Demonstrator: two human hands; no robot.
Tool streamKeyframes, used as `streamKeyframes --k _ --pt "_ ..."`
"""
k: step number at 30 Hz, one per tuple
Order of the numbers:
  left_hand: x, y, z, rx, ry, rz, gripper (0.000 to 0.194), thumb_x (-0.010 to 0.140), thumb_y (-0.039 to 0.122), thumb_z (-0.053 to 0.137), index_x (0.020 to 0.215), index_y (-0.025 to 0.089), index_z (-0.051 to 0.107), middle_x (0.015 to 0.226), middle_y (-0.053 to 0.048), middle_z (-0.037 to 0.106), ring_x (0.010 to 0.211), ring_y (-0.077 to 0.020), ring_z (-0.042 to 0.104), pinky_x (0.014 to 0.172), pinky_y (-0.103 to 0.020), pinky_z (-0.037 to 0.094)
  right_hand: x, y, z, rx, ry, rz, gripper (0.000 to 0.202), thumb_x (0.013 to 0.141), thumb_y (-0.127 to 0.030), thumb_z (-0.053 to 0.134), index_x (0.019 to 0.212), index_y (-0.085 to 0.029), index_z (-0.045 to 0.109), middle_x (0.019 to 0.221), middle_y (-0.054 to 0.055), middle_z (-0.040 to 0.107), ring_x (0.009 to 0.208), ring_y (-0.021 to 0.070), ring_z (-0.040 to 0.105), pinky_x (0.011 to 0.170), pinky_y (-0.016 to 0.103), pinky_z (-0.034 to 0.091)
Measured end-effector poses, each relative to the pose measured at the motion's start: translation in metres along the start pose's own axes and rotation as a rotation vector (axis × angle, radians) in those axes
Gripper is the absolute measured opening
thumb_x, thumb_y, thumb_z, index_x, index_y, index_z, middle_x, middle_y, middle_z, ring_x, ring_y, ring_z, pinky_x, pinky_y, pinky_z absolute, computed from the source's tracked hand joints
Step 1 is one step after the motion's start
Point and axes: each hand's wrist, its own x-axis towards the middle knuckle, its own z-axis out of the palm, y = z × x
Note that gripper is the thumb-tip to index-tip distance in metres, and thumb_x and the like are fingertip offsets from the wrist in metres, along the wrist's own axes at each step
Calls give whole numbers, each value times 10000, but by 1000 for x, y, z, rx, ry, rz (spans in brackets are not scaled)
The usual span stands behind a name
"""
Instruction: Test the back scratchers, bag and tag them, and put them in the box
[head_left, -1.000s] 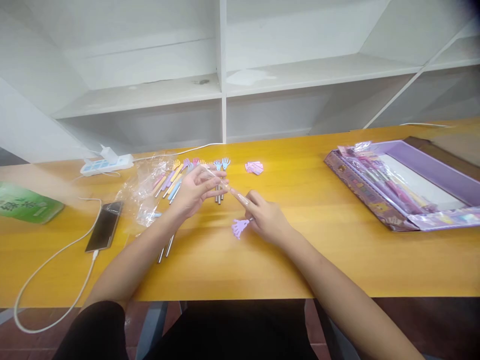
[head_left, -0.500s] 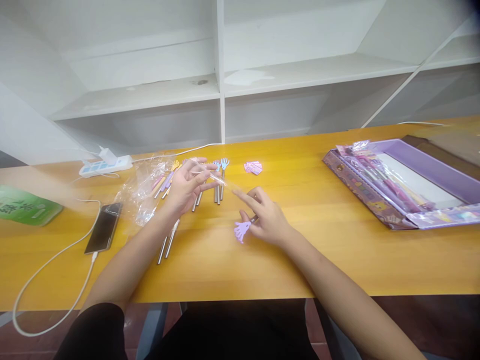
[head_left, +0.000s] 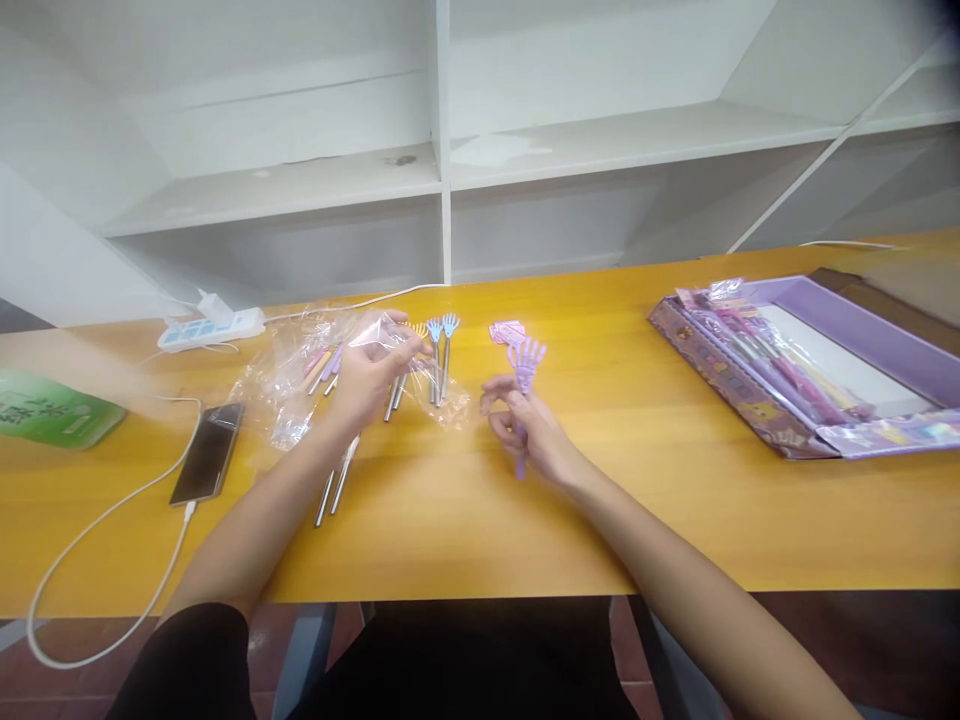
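Observation:
My right hand (head_left: 541, 432) is closed around a purple back scratcher (head_left: 526, 362), its claw-shaped head pointing up and away from me. In my left hand (head_left: 367, 375) a clear plastic bag (head_left: 448, 402) is pinched, its loose end hanging to the right. Behind that hand lie two blue back scratchers (head_left: 448, 345) with metal shafts, and a yellow one (head_left: 417, 330) partly covered by the fingers. More metal shafts (head_left: 343, 482) show below the left wrist. A small stack of pink cards (head_left: 501, 330) lies just beyond the purple scratcher's head.
Crumpled clear bags (head_left: 289, 400) lie left of my left hand. Further left are a phone (head_left: 208, 455) on a charging cable, a power strip (head_left: 211, 328) and a green package (head_left: 56, 412). At right stands a purple display box (head_left: 739, 388) holding wrapped scratchers. White shelving (head_left: 444, 150) rises behind the table.
My right hand has turned the purple back scratcher from head-down to head-up. The clear bag, stretched toward the right hand before, now droops from my left hand.

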Motion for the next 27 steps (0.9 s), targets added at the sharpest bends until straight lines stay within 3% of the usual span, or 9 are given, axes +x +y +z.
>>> streamKeyframes --k 4,6,9,14,17,21,27 --pt "-8 -4 10 20 -67 76 382 828 294 874 1126 231 643 917 -11 719 892 -197 766 805 -357 645 0 -2 19 179 -17 227 511 823 -628 772 1099 -244 580 866 -44 589 472 33 202 390 214 128" --pt "-14 -8 15 12 -88 74 377 825 299 878 1122 233 656 948 -15 719 929 -201 761 863 -380 637 -1 -1 23 195 -30 290 483 775 -545 850 1047 -222 615 685 -92 487 467 31 179 410 210 112" --pt "-26 -16 24 -15 -112 33 383 824 312 881 1131 232 666 1027 -35 732 1026 -216 746 972 -411 599 -1 1 25 217 -43 288 445 764 -515 870 989 -202 649 559 -130 324 458 37 163 425 216 116" --pt "-46 -31 41 -61 -190 -96 375 827 318 879 1125 226 670 1068 -53 739 1095 -224 723 1001 -397 565 -2 2 28 282 -6 239 453 755 -545 879 928 -216 620 566 -108 383 461 49 220 427 221 119" --pt "-52 -36 48 -146 -116 -125 329 823 315 880 1043 223 654 981 -18 725 1007 -198 741 953 -362 571 -3 3 29 242 19 251 482 730 -578 891 876 -218 605 565 -101 388 468 56 255 430 215 162" --pt "-56 -40 57 -191 -22 -125 329 808 351 891 942 214 623 890 9 693 902 -177 740 874 -335 577 -5 6 34 193 75 228 516 704 -605 895 803 -202 587 643 -59 497 504 62 332 442 215 238" --pt "-54 -35 58 -218 87 -114 363 797 415 897 839 205 605 777 37 657 760 -127 699 802 -297 576 -6 7 39 210 18 262 463 780 -551 833 897 -228 523 619 -106 409 451 42 234 403 197 171"
